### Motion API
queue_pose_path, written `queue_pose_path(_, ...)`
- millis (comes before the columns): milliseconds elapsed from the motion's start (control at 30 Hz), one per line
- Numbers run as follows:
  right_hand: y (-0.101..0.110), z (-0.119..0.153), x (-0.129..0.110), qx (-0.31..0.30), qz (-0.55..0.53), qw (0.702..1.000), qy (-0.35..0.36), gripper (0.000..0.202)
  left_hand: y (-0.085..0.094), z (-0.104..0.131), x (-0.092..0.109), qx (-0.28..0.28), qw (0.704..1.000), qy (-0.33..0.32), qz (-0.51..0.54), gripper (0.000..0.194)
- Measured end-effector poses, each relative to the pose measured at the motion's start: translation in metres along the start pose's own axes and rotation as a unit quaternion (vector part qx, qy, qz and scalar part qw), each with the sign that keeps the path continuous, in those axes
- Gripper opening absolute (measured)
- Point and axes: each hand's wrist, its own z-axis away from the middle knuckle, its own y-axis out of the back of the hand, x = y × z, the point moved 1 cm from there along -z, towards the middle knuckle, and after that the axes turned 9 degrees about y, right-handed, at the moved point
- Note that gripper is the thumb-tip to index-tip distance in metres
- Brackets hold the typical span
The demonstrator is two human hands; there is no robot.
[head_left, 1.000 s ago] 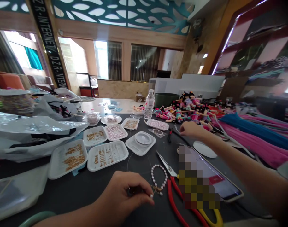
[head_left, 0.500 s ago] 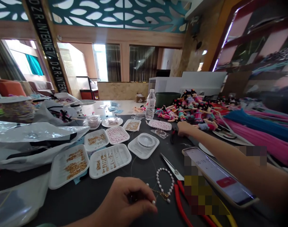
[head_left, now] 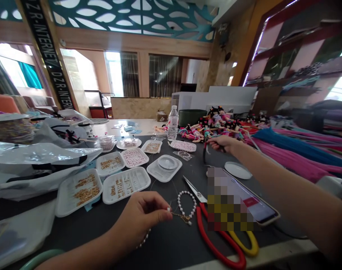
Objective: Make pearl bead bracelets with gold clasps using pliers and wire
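Note:
My left hand (head_left: 145, 213) pinches a small white bead at the end of a thin strand, just left of a pearl bracelet (head_left: 187, 204) lying on the dark mat. Part of another beaded strand (head_left: 144, 240) shows below that hand. Farther out, my right hand (head_left: 221, 143) is closed on a dark-handled tool (head_left: 205, 150), held upright near the heap of dolls. Large scissors with red handles (head_left: 212, 240) lie right of the bracelet, their blades pointing away. Beside them rests a phone (head_left: 248, 198), partly covered by pixelation.
White trays of gold pieces (head_left: 86, 191) and pink-white beads (head_left: 135, 157) stand at the left and centre. A water bottle (head_left: 173, 123), dolls (head_left: 215, 125) and a white plate (head_left: 238, 170) are farther back. Plastic bags (head_left: 44, 161) lie at the left.
My right hand has picked up the dark-handled tool and raised it upright. My left hand has lifted slightly with the bead. The view has shifted a little to the right.

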Motion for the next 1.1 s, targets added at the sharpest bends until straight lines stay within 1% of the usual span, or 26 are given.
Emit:
queue_pose_path(67, 0.009, 0.011, -0.015, 0.064, -0.014, 0.997, 0.034, 0.031, -0.001, 0.000, -0.002, -0.008, 1.000, 0.007, -0.007, 0.011)
queue_pose_path(133, 0.017, 0.027, -0.030, 0.125, -0.033, 0.988, 0.084, 0.032, -0.002, 0.001, -0.003, -0.019, 1.000, 0.011, -0.019, 0.011)
queue_pose_path(233, 0.028, 0.056, -0.049, 0.206, -0.049, 0.963, 0.168, 0.031, -0.003, 0.002, -0.004, -0.023, 0.999, 0.004, -0.029, 0.012)
queue_pose_path(300, 0.031, 0.079, -0.059, 0.254, -0.057, 0.939, 0.225, 0.027, -0.002, 0.002, -0.003, -0.019, 0.999, -0.003, -0.029, 0.012)
queue_pose_path(400, 0.033, 0.115, -0.066, 0.303, -0.086, 0.900, 0.302, 0.007, -0.002, 0.002, -0.002, -0.016, 0.999, -0.008, -0.034, 0.012)
queue_pose_path(467, 0.032, 0.135, -0.065, 0.325, -0.124, 0.875, 0.337, 0.016, -0.002, 0.002, -0.001, -0.017, 0.999, -0.017, -0.038, 0.012)
queue_pose_path(533, 0.030, 0.148, -0.059, 0.330, -0.165, 0.864, 0.342, 0.020, -0.001, 0.002, -0.001, -0.014, 0.999, -0.031, -0.038, 0.011)
queue_pose_path(633, 0.023, 0.155, -0.049, 0.304, -0.210, 0.873, 0.318, 0.017, 0.000, 0.001, 0.000, -0.002, 0.998, -0.043, -0.037, 0.010)
queue_pose_path(767, 0.012, 0.156, -0.046, 0.268, -0.230, 0.874, 0.335, 0.017, 0.000, 0.000, 0.002, 0.004, 0.999, -0.041, -0.030, 0.010)
queue_pose_path(833, 0.010, 0.157, -0.044, 0.243, -0.238, 0.883, 0.324, 0.015, 0.000, 0.001, 0.002, 0.002, 0.999, -0.036, -0.028, 0.010)
queue_pose_path(900, 0.010, 0.158, -0.039, 0.201, -0.247, 0.908, 0.272, 0.009, 0.000, 0.001, 0.002, -0.001, 0.999, -0.035, -0.028, 0.009)
queue_pose_path(933, 0.010, 0.159, -0.035, 0.175, -0.252, 0.921, 0.239, 0.010, 0.000, 0.001, 0.002, -0.001, 0.999, -0.037, -0.028, 0.009)
queue_pose_path(1000, 0.008, 0.162, -0.028, 0.120, -0.261, 0.942, 0.173, 0.020, 0.000, 0.001, 0.002, 0.000, 0.999, -0.042, -0.028, 0.008)
queue_pose_path(1067, 0.005, 0.164, -0.024, 0.072, -0.270, 0.951, 0.130, 0.026, 0.000, 0.001, 0.002, 0.002, 0.999, -0.047, -0.028, 0.009)
queue_pose_path(1100, 0.002, 0.165, -0.023, 0.054, -0.274, 0.953, 0.116, 0.027, 0.000, 0.001, 0.002, 0.002, 0.998, -0.047, -0.028, 0.009)
